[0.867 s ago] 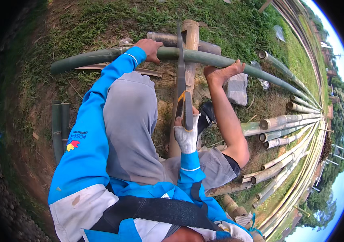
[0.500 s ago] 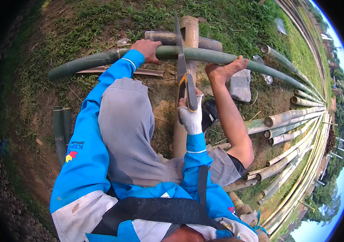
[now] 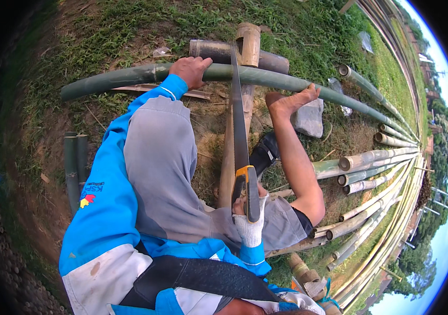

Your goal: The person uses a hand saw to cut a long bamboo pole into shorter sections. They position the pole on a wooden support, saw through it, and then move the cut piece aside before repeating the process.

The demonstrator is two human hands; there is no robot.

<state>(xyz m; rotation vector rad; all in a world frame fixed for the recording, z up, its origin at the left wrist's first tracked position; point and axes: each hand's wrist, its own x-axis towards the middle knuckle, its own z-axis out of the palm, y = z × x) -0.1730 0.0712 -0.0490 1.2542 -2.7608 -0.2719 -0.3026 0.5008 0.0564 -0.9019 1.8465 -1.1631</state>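
Note:
A long green bamboo pole [image 3: 279, 79] lies crosswise ahead of me. My left hand [image 3: 188, 72], bare, is closed over it left of the saw. In a white knitted glove, my right hand [image 3: 250, 215] grips the black and orange handle of a handsaw [image 3: 240, 123], close to my lap. The saw's long blade runs away from me and crosses the pole near its far tip; the depth of any cut cannot be made out. A bare foot [image 3: 293, 101] rests against the pole on the right. Under the pole is a support of thick bamboo pieces [image 3: 248, 47].
A grey stone block [image 3: 309, 118] sits beside the foot. Many long bamboo poles [image 3: 373, 157] lie stacked along the right. Short green bamboo pieces [image 3: 71, 168] stand at left. A split bamboo strip [image 3: 195, 94] lies behind my left hand, and clear plastic litter [image 3: 365, 42] lies on the grass.
My right hand has drawn the saw back toward my body, so its far end now lies by the pole. My left hand and the foot keep their places on the pole.

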